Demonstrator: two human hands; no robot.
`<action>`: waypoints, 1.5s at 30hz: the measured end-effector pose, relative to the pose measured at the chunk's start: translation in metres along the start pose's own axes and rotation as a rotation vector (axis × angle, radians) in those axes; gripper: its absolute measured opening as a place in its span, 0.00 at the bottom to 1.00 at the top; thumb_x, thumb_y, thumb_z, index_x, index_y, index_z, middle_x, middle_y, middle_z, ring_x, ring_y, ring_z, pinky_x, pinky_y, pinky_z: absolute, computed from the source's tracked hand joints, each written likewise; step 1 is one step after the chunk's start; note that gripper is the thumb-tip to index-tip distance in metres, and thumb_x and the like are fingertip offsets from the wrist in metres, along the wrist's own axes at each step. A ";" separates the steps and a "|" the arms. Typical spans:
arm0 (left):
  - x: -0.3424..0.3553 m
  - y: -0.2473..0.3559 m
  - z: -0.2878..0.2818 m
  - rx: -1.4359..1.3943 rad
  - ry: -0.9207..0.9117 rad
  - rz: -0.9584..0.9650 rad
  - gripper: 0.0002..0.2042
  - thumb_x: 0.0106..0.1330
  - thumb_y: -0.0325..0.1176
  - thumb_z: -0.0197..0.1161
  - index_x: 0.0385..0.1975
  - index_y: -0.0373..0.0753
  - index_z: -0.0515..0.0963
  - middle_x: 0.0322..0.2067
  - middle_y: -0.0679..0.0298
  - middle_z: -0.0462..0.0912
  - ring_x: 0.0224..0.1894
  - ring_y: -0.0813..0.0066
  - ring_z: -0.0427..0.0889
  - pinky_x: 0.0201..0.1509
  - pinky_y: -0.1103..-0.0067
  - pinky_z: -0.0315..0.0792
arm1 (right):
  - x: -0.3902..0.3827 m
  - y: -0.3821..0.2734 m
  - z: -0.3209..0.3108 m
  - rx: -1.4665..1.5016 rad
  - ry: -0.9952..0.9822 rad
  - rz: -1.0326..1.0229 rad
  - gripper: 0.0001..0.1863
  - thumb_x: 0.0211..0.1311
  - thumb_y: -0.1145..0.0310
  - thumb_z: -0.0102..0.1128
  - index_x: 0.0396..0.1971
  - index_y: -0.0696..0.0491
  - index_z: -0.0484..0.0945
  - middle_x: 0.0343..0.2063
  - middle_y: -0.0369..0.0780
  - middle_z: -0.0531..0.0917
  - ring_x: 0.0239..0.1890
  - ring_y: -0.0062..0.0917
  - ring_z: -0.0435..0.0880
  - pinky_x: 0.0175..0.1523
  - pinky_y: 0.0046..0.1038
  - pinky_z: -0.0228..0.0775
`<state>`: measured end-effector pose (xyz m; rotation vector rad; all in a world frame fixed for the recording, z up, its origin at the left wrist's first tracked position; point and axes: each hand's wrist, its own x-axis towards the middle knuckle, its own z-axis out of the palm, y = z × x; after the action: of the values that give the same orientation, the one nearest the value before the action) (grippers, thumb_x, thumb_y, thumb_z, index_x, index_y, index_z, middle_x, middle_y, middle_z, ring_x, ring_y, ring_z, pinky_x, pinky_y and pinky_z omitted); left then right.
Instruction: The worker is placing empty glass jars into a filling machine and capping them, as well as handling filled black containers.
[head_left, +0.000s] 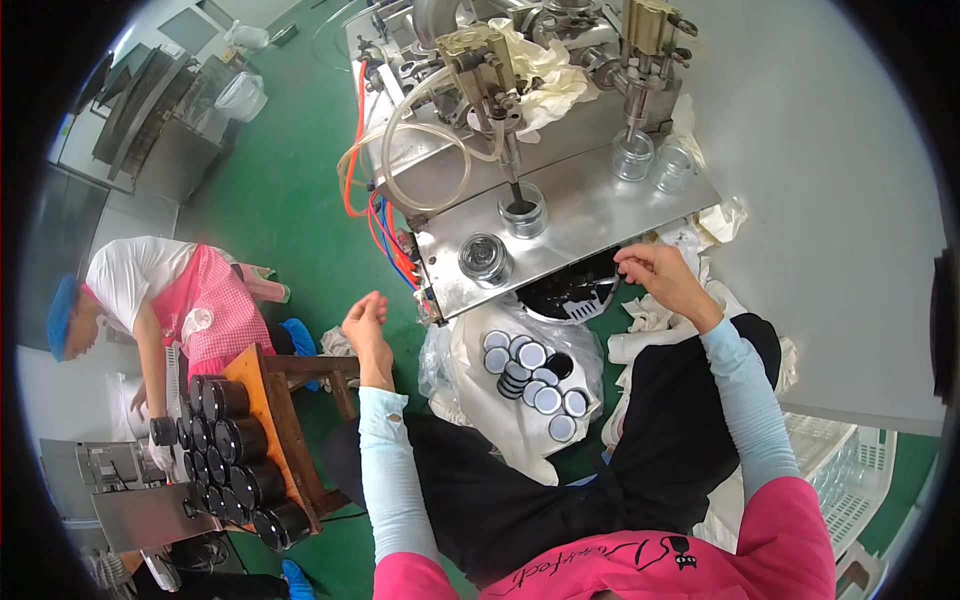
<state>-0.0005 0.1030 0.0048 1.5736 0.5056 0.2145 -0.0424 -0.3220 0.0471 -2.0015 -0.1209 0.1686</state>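
Observation:
My left hand (367, 320) is raised left of the machine, fingers curled with nothing visible in them. My right hand (650, 270) has fingers bent together at the steel ledge's edge; what they hold, if anything, is unclear. On the ledge (570, 230) stand a dark-filled lidded glass jar (485, 265), a jar (531, 225) under the left nozzle (510, 160) receiving dark paste, and two clear jars (632, 165) at the right. Beneath the ledge is a white container (575, 312) of dark paste. Several round lids (532, 355) lie on white plastic sheeting between my knees.
A co-worker (215, 310) in a blue cap and pink apron bends at the left, beside several black-lidded jars (238, 440) on a wooden stand (295, 390). Hoses (362, 120) hang from the machine. A white crate (845, 470) with glassware sits at the lower right, a grey surface (820, 200) beyond.

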 end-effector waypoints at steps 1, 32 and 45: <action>-0.011 0.015 0.008 -0.014 0.001 0.082 0.09 0.56 0.29 0.60 0.35 0.33 0.76 0.29 0.63 0.80 0.29 0.82 0.74 0.32 0.87 0.64 | -0.001 0.003 0.000 -0.002 0.014 -0.022 0.10 0.57 0.74 0.51 0.36 0.62 0.75 0.25 0.38 0.79 0.25 0.17 0.75 0.32 0.18 0.68; -0.056 -0.013 0.137 0.329 -0.262 0.359 0.43 0.35 0.37 0.74 0.53 0.31 0.57 0.45 0.45 0.66 0.50 0.53 0.65 0.55 0.69 0.61 | -0.003 0.023 0.027 -0.089 -0.184 0.053 0.09 0.54 0.73 0.53 0.34 0.62 0.76 0.20 0.39 0.78 0.22 0.18 0.76 0.30 0.21 0.67; -0.051 -0.014 0.131 0.277 -0.314 0.355 0.42 0.34 0.38 0.75 0.51 0.32 0.59 0.46 0.48 0.68 0.50 0.55 0.66 0.55 0.69 0.61 | -0.030 0.140 0.220 -0.555 -0.864 0.317 0.23 0.47 0.75 0.49 0.47 0.45 0.74 0.59 0.46 0.60 0.59 0.42 0.60 0.62 0.30 0.52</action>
<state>0.0088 -0.0375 -0.0106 1.9221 0.0058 0.1656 -0.1092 -0.1895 -0.1695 -2.3455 -0.4340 1.3212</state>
